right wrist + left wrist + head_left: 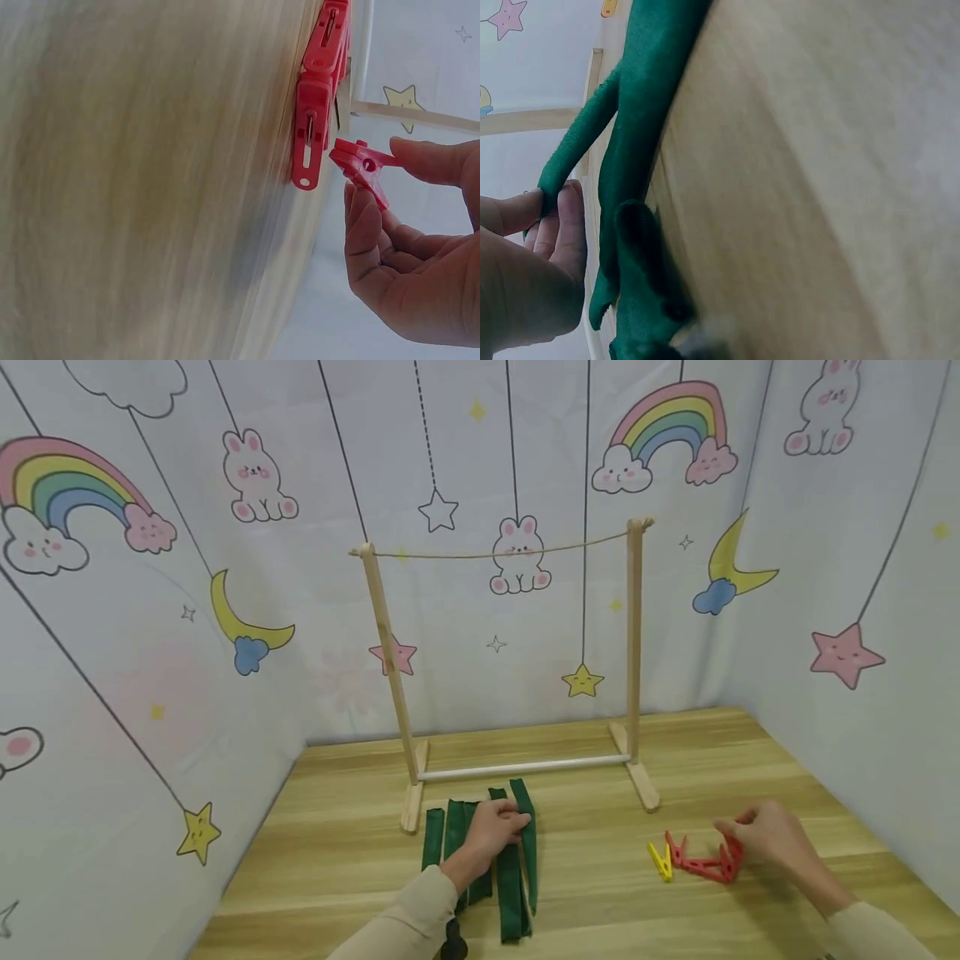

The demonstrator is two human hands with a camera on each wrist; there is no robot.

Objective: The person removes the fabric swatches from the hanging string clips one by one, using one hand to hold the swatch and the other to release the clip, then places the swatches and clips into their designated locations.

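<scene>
My left hand [491, 835] is over several dark green velvety fabric strips [512, 902] laid side by side on the table. Between thumb and fingers it pinches the end of one green strip [581, 142], lifted off the others in the left wrist view. On the right, my right hand [776, 839] pinches a red clothespin [366, 166] by its handle ends, just above the table. More red clothespins [315, 97] lie close beside it. A yellow clothespin [662, 862] rests to their left.
Behind the strips stands a wooden frame with two posts [634, 635], a cord [457, 557] tied between their tops and a white rod [525, 767] low down. Printed fabric walls [465, 693] enclose the wooden table [600, 893]. A small black object [453, 941] is near my left sleeve.
</scene>
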